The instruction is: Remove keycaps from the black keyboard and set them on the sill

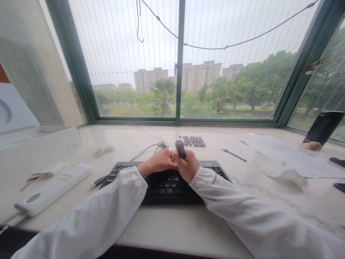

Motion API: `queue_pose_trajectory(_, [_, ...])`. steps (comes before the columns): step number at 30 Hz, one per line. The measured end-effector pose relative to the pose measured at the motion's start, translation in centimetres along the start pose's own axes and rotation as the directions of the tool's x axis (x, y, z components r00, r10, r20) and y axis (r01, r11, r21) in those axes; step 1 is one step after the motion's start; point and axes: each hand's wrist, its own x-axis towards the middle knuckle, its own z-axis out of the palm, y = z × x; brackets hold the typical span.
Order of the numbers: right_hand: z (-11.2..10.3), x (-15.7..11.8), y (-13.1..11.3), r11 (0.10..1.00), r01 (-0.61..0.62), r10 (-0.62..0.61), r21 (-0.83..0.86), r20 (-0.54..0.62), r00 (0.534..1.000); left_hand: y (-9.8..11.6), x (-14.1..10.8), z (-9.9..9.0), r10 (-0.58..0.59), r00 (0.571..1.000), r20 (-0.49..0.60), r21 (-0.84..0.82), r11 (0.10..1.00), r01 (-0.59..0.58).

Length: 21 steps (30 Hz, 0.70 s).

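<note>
A black keyboard (pixel 161 199) lies on the white stone sill in front of me. Several key positions near its middle are bare of caps, showing pale sockets. My right hand (pixel 186 165) is closed around a black-handled tool (pixel 180 148), whose rounded end sticks up out of the fist; its working end is hidden. Against it rests my left hand (pixel 159 161), its fingers curled in over the upper keys. Whatever the left fingertips hold, if anything, is hidden. Loose grey keycaps (pixel 194 141) sit in rows just behind the hands. A coiled black cable (pixel 161 145) lies behind the keyboard.
On the right are a thin blue stick (pixel 234 154), printed paper (pixel 280 153), a crumpled tissue (pixel 285 174) and a leaning black phone (pixel 325 126). To the left lie a white power strip (pixel 54 190), keys (pixel 32 178) and a white box (pixel 40 147). The window (pixel 178 121) bounds the back.
</note>
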Motion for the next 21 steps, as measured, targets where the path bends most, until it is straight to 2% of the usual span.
queue_pose_trajectory(13, [0.06,-0.01,0.13,0.999,0.029,-0.029,-0.014,0.003,1.000,-0.30,0.06,0.05,0.054,0.998,0.010,-0.020,0.998,-0.054])
queue_pose_trajectory(18, [0.24,0.32,0.44,0.995,-0.085,0.086,0.045,-0.033,0.996,-0.32,0.06,0.03,0.004,0.999,0.037,-0.042,0.999,-0.002])
queue_pose_trajectory(21, [0.37,0.43,0.53,0.992,-0.105,0.108,0.065,-0.051,0.993,-0.50,0.07,0.05,-0.006,0.999,0.039,-0.030,1.000,0.008])
